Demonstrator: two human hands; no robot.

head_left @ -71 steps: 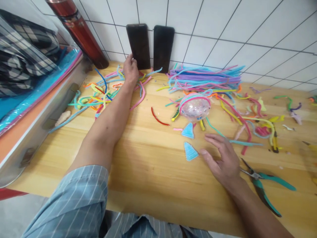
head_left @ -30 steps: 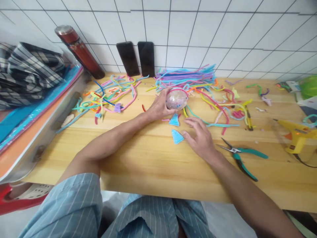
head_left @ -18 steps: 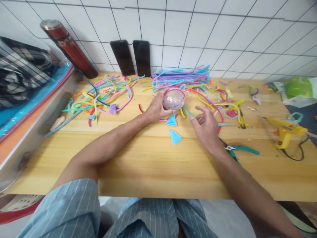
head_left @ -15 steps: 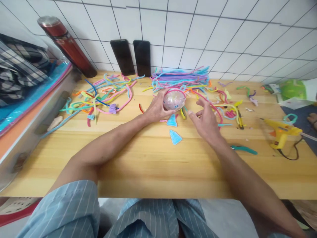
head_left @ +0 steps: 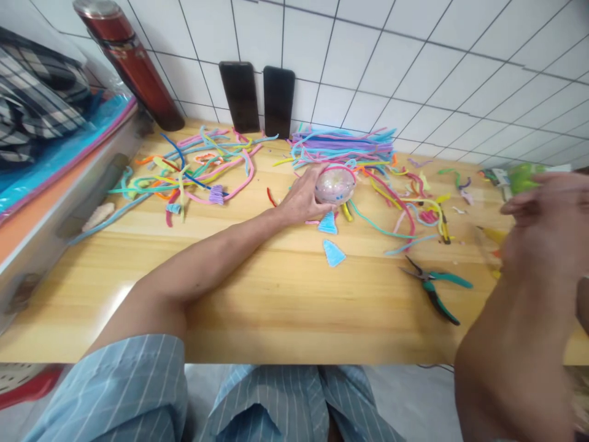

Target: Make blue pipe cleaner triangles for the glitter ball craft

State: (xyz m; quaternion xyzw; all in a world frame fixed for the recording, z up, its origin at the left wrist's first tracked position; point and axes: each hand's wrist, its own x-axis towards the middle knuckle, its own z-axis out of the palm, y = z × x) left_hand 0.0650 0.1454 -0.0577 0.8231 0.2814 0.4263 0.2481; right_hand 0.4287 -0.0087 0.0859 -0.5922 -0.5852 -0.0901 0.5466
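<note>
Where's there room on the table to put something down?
The biggest bare patch on the table is in front, between the left arm, lower blue piece and pliers. Another lies between that arm and the box. The back is crowded: fuzzy sticks lie behind and beside the ball in the left hand.

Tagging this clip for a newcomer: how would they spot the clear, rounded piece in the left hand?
On the wooden table, find the purple-and-blue bundle of fuzzy strips by the tiled wall. In front of it, the left hand holds the clear rounded piece. Unlike the fuzzy strips around it, this one is shiny and see-through, with a pink band along its upper edge.
</note>
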